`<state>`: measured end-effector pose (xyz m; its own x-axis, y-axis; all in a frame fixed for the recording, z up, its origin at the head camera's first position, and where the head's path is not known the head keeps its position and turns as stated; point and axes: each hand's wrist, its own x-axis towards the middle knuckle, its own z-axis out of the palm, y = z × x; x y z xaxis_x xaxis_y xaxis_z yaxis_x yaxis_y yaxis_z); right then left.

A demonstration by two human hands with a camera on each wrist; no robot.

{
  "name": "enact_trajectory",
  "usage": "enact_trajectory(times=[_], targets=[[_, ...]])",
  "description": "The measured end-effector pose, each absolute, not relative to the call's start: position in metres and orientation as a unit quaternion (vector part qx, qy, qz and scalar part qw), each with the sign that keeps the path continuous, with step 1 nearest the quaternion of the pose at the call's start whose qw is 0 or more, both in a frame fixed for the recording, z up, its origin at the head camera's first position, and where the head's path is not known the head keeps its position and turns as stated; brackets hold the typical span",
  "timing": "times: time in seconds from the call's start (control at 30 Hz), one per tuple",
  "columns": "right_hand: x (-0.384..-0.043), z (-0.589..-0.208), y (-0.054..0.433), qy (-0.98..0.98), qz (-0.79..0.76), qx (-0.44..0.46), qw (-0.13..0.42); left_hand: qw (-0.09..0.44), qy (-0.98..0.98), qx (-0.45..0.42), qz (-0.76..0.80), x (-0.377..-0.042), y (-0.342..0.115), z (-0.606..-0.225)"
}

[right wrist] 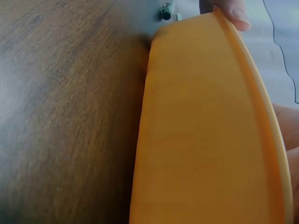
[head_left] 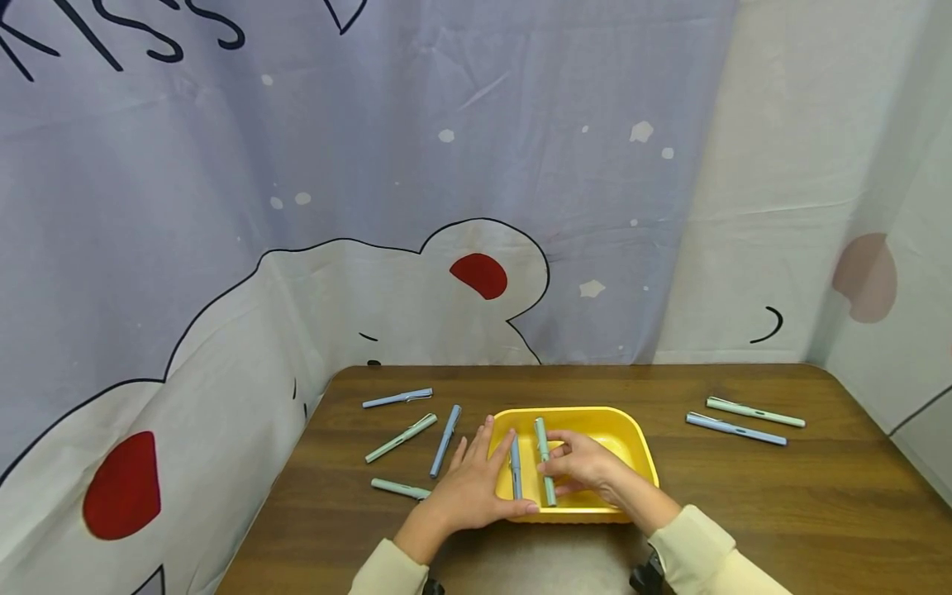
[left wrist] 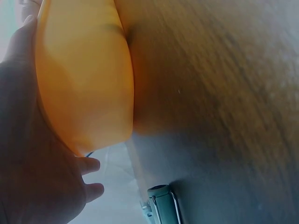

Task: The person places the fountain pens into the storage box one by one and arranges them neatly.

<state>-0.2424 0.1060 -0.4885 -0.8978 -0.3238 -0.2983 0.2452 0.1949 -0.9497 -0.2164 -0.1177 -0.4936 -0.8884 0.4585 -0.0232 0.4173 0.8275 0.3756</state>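
Observation:
A yellow plastic tray sits on the table, and its outer wall fills much of both wrist views. Fingers spread, my left hand rests over the tray's left end, thumb along the front rim. Inside the tray, a blue pen lies beside that hand. My right hand reaches in over the right side and pinches a light green pen between thumb and fingers. This pen points away from me, roughly parallel to the blue one. In the right wrist view the tray wall hides most of the right hand.
Left of the tray lie blue pens and green pens. A green pen and a blue pen lie at the right. Behind the wooden table hangs a printed curtain.

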Motion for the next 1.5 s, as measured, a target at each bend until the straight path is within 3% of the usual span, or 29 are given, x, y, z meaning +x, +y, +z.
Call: enact_trajectory(times=[0.63,1.5], targets=[[-0.247,-0.499,0.087,0.758,-0.604,-0.044,0.244,0.055,0.953,0.231,0.187,-0.217,-0.118,-0.497],[-0.242,-0.495,0.070,0.837,-0.512,-0.014,0.193,0.045,0.956,0.234,0.171,-0.217,-0.117,-0.496]])
